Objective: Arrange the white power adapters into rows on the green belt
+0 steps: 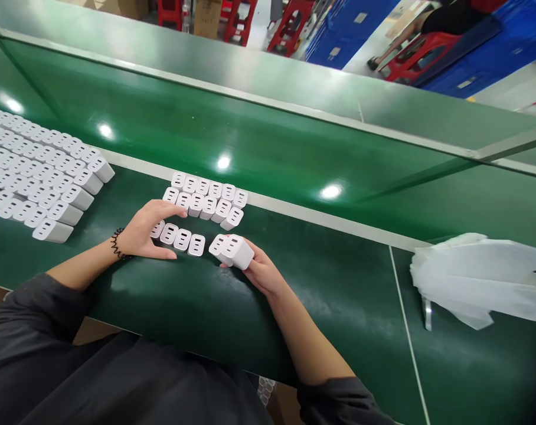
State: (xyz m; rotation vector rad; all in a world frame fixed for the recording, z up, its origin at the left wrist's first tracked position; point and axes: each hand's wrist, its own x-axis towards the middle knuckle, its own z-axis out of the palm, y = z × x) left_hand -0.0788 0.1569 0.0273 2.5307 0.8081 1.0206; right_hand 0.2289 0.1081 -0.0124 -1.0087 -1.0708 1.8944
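Observation:
My right hand [260, 270] grips two white charger blocks [233, 250] side by side on the green table [321, 295], at the right end of a short front row of chargers [182, 239]. My left hand [147, 230] lies open against the left end of that row, thumb along the near side. Behind the row stand two longer rows of the same white chargers [205, 198], ports facing up.
A large block of several rows of white chargers [38, 174] fills the table's left. A heap of clear plastic bags [478, 277] lies at the right. A glossy green conveyor belt [232, 130] runs behind. Red stools and blue crates stand beyond, with another person's legs.

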